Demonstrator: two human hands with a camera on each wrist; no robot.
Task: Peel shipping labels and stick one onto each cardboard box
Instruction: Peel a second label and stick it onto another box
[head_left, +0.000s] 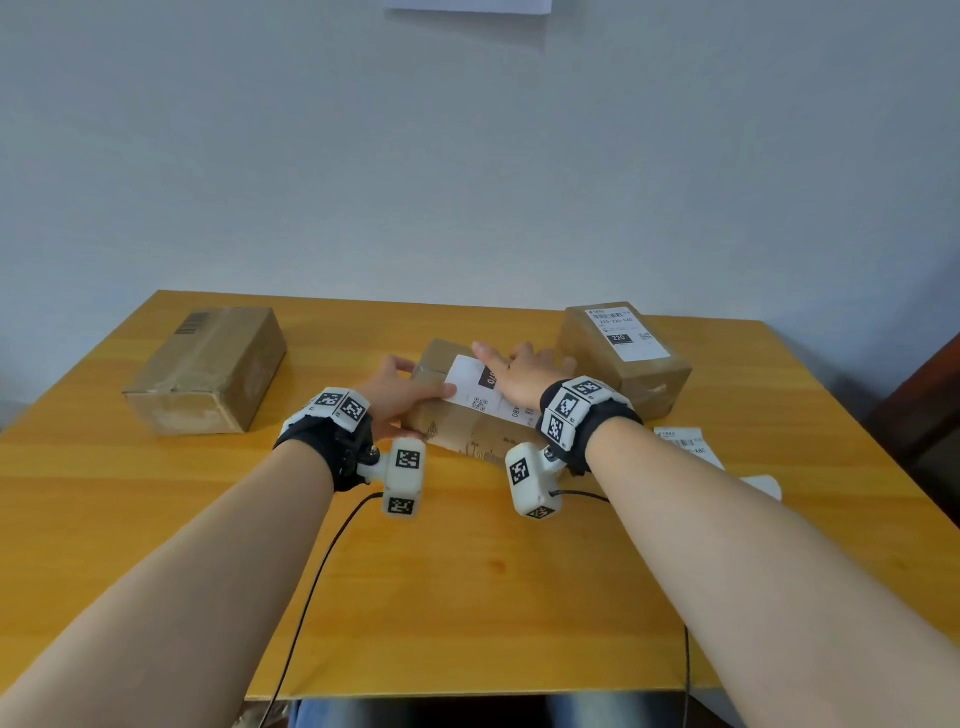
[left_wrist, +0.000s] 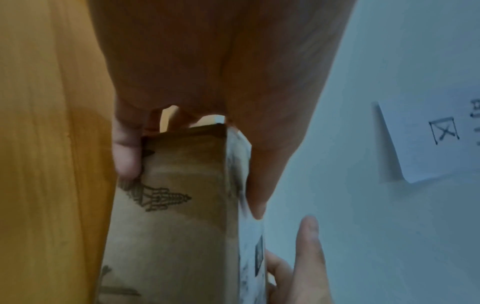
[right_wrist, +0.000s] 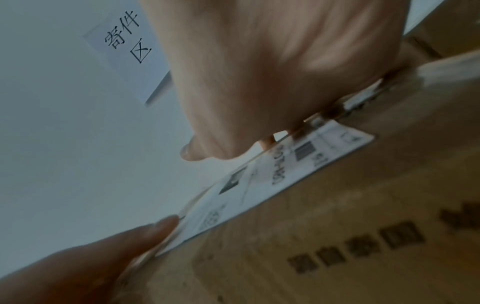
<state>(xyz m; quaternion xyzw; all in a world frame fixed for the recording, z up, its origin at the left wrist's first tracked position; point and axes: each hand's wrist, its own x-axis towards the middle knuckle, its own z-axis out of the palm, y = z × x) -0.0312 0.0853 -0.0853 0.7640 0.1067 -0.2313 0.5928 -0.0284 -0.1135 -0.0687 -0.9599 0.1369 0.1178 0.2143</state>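
In the middle of the head view, a cardboard box (head_left: 467, 415) lies on the yellow wooden tabletop (head_left: 467, 597) with a white shipping label (head_left: 478, 387) on its top face. The right hand (head_left: 524, 376) lies flat across the label, fingers straight and spread, pressing it down; its grip is open and has hold of nothing. The left hand (head_left: 397, 395) is at the box's left end: in the left wrist view its thumb (left_wrist: 262, 181) lies along the label's edge on top, while its fingers (left_wrist: 127, 152) wrap the box's side, so this grip is closed around the box.

A second box (head_left: 623, 353) stands to the right and slightly further up the frame, just beside the right hand, already bearing a label (head_left: 628, 332) on top. A third box (head_left: 208, 366) sits well apart at the left of the tabletop, its top sealed with tape and carrying no white label. Loose label sheets (head_left: 691, 447) lie on the tabletop at the right, beside the right forearm. A paper sign (right_wrist: 122, 51) with printed characters hangs on the wall, seen at the upper left of the right wrist view.
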